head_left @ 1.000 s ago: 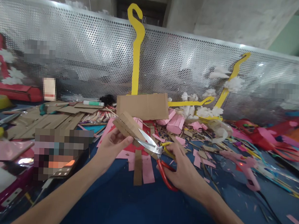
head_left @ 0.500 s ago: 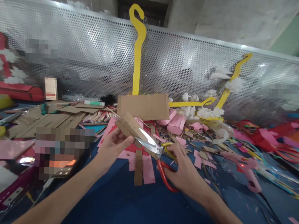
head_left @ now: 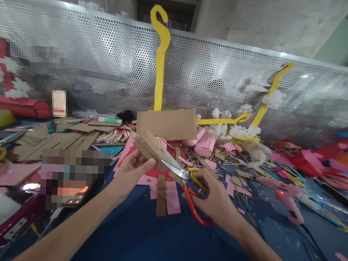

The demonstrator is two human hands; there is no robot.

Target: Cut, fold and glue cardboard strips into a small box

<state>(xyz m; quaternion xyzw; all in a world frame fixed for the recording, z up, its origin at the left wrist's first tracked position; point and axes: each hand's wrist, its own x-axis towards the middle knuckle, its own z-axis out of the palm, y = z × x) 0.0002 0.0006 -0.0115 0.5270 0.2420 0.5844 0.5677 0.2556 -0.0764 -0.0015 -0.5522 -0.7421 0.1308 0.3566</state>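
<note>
My left hand (head_left: 136, 163) pinches a brown cardboard piece (head_left: 153, 147) between thumb and fingers, tilted above the pile of scraps. Around the handles of a pair of scissors (head_left: 179, 172) my right hand (head_left: 210, 189) is closed; one handle is yellow, the other red. The metal blades point up and left and lie along the cardboard, a narrow gap between them. Below hang or lie a brown cardboard strip (head_left: 161, 201) and a pink paper strip (head_left: 173, 201), with red paper (head_left: 153, 174) partly covered by my left hand.
Behind stands a brown cardboard box (head_left: 167, 124) with a yellow hook shape (head_left: 159, 68) rising at its back. A pink glue gun (head_left: 288, 195) with a black cord lies right. Flat cardboard pieces (head_left: 51, 138) are stacked left. A perforated metal panel (head_left: 108, 54) closes off the back.
The scissor blades have drawn closer together on the cardboard, and my right hand has shifted slightly. My left hand keeps its place. At the far left edge, something skin-toned has come further into view.
</note>
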